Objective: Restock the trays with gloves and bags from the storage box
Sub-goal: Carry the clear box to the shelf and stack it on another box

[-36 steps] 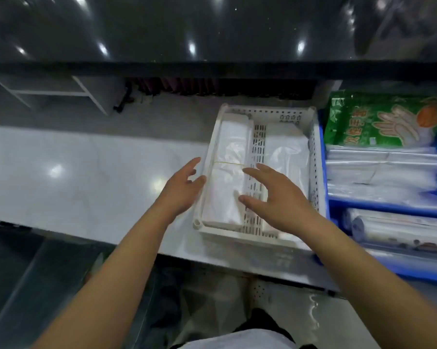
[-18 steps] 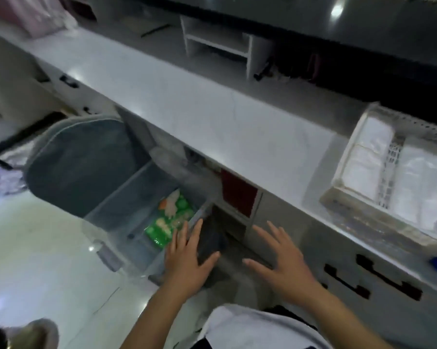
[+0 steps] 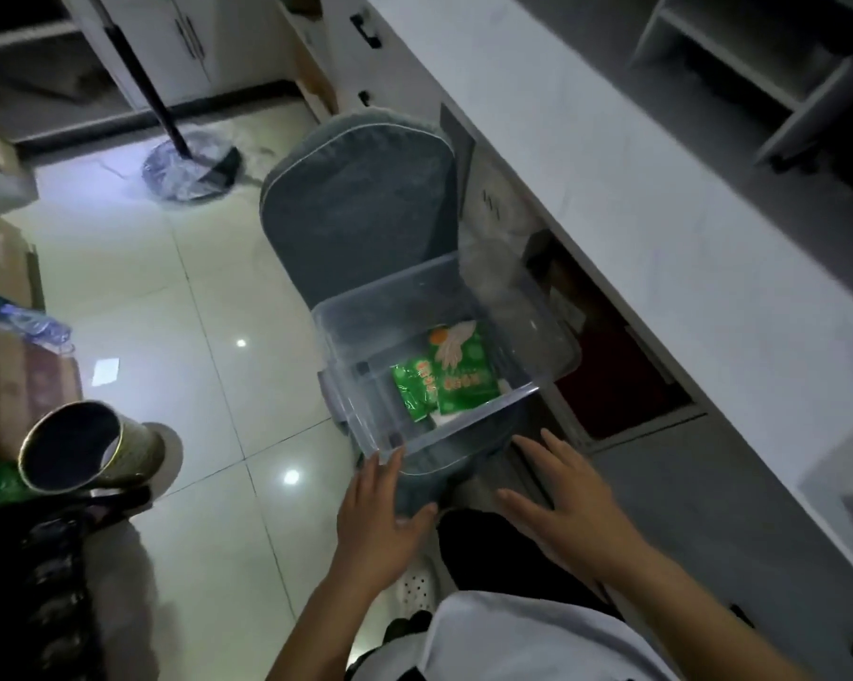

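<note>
A clear plastic storage box (image 3: pixel 365 336) sits on a grey padded chair (image 3: pixel 360 208) beside the counter. Two green glove packets lie on its bottom: a larger one (image 3: pixel 461 373) and a smaller one (image 3: pixel 413 389) to its left. My left hand (image 3: pixel 378 513) hovers just below the box's near corner with fingers straight and spread, holding nothing. My right hand (image 3: pixel 567 508) is spread flat to the right of it, below the box's near rim, also holding nothing. The trays are out of view.
A long white counter (image 3: pixel 660 228) with drawers runs along the right. A metal cup-shaped can (image 3: pixel 85 449) stands at lower left above dark clutter. A mop (image 3: pixel 188 159) rests on the tiled floor at the back. Cardboard boxes (image 3: pixel 2 376) sit at far left.
The view has swung from the trays on the counter down and left to the storage box on the chair. Both hands left the white tray and now hover near the box's near edge.
</note>
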Demonstrator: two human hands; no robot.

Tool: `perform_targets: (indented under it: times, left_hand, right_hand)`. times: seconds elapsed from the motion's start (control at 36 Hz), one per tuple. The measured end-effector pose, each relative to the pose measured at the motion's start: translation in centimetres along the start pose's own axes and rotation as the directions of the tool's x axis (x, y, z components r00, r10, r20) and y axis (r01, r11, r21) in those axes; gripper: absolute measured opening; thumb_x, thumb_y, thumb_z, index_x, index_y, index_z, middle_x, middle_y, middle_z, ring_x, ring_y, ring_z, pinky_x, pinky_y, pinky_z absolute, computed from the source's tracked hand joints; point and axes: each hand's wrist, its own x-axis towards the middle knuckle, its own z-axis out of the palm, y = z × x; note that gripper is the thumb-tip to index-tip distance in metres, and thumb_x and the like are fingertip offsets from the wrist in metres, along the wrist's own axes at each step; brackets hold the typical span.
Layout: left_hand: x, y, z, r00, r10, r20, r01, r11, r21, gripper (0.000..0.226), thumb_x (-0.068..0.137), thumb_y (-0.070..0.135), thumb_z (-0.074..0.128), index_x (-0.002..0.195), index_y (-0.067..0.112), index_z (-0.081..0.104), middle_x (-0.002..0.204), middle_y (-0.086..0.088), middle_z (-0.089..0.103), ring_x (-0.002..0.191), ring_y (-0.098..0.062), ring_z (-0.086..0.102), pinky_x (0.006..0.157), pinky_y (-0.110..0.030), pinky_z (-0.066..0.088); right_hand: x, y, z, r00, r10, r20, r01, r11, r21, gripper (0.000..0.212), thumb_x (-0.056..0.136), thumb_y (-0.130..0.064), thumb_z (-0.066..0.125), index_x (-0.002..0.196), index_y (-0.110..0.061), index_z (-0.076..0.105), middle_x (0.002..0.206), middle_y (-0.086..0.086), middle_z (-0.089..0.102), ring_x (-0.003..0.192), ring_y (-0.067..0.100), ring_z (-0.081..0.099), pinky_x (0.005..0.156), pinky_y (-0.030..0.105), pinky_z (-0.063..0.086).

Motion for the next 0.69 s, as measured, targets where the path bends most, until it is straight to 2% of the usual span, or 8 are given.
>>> perform_targets:
  times: [0.08,0.17,0.28,0.36,0.44,0.5,0.61,0.69]
  left_hand:
    - [1.1,0.1,-1.2,0.999,-0.032,0.010,0.032,0.999,0.036,0.082,0.090,0.062,0.055,0.155,0.043,0.010,0.168,0.003,0.004,0.153,-0.023,0.007,0.121,-0.043,0.016]
    - [2.4,0.5,-3.6,0.998,-0.060,-0.008,0.060,0.998,0.031,0.082,0.090,0.059,0.058,0.155,0.042,0.012,0.167,0.003,0.006,0.153,-0.024,0.008,0.122,-0.044,0.016]
    - [4.9,0.9,-6.9,0.990,-0.134,-0.032,0.128,0.982,-0.142,0.078,0.090,0.049,0.065,0.154,0.040,0.021,0.165,0.005,0.018,0.150,-0.020,0.020,0.121,-0.042,0.023]
    - [7.5,0.6,-8.2,0.971,-0.232,-0.055,0.210,0.941,-0.267,0.071,0.091,0.042,0.066,0.152,0.037,0.029,0.161,0.004,0.029,0.143,-0.019,0.033,0.112,-0.037,0.032]
    - [10.5,-0.5,-8.4,0.938,-0.339,-0.064,0.301,0.895,-0.329,0.069,0.092,0.036,0.067,0.151,0.032,0.032,0.158,-0.001,0.035,0.137,-0.020,0.039,0.101,-0.032,0.036]
    - [12.4,-1.5,-8.1,0.900,-0.435,-0.030,0.397,0.845,-0.358,0.074,0.092,0.034,0.068,0.154,0.027,0.028,0.160,-0.005,0.031,0.141,-0.026,0.037,0.104,-0.036,0.038]
    - [15.8,-3.6,-6.9,0.810,-0.581,0.076,0.553,0.715,-0.429,0.080,0.091,0.032,0.069,0.156,0.026,0.023,0.163,-0.010,0.025,0.143,-0.032,0.035,0.110,-0.045,0.036]
    - [17.7,-4.7,-6.1,0.757,-0.639,0.134,0.615,0.628,-0.478,0.085,0.089,0.031,0.072,0.157,0.025,0.021,0.162,-0.012,0.025,0.142,-0.033,0.036,0.110,-0.045,0.035]
  right_hand:
    - [3.0,-1.0,-0.6,0.999,-0.044,0.025,0.044,0.999,0.004,0.076,0.084,-0.067,0.052,0.151,-0.041,0.025,0.164,-0.001,0.014,0.151,0.021,0.011,0.119,0.050,0.021]
    - [6.3,-2.5,-1.8,0.994,-0.113,0.001,0.113,0.990,0.086,0.073,0.085,-0.062,0.058,0.149,-0.037,0.033,0.163,0.000,0.021,0.149,0.018,0.017,0.117,0.051,0.024]
    - [11.5,-3.4,-3.3,0.989,-0.148,-0.031,0.151,0.971,0.183,0.070,0.085,-0.056,0.063,0.147,-0.032,0.041,0.159,0.003,0.032,0.148,0.017,0.021,0.118,0.047,0.025]
    - [16.1,-2.0,-3.7,0.997,-0.065,-0.031,0.070,0.976,0.207,0.071,0.086,-0.053,0.064,0.147,-0.026,0.042,0.157,0.009,0.033,0.146,0.023,0.026,0.117,0.044,0.026]
    - [20.1,0.6,-3.5,0.997,0.074,-0.002,-0.072,0.984,0.160,0.072,0.086,-0.055,0.061,0.147,-0.023,0.041,0.156,0.009,0.036,0.146,0.025,0.027,0.114,0.049,0.030]
    - [21.8,2.3,-3.0,0.990,0.133,0.036,-0.137,0.980,0.144,0.070,0.086,-0.052,0.062,0.145,-0.020,0.043,0.154,0.012,0.040,0.145,0.026,0.029,0.113,0.046,0.032]
    - [23.0,5.0,-0.8,0.981,0.113,0.159,-0.126,0.989,0.078,0.062,0.084,-0.045,0.066,0.139,-0.022,0.051,0.149,0.011,0.046,0.133,0.029,0.046,0.105,0.042,0.041]
    - [22.9,5.9,1.6,0.962,0.111,0.250,-0.078,0.987,-0.142,0.062,0.084,-0.051,0.057,0.141,-0.030,0.044,0.154,0.004,0.039,0.137,0.028,0.038,0.107,0.047,0.036]
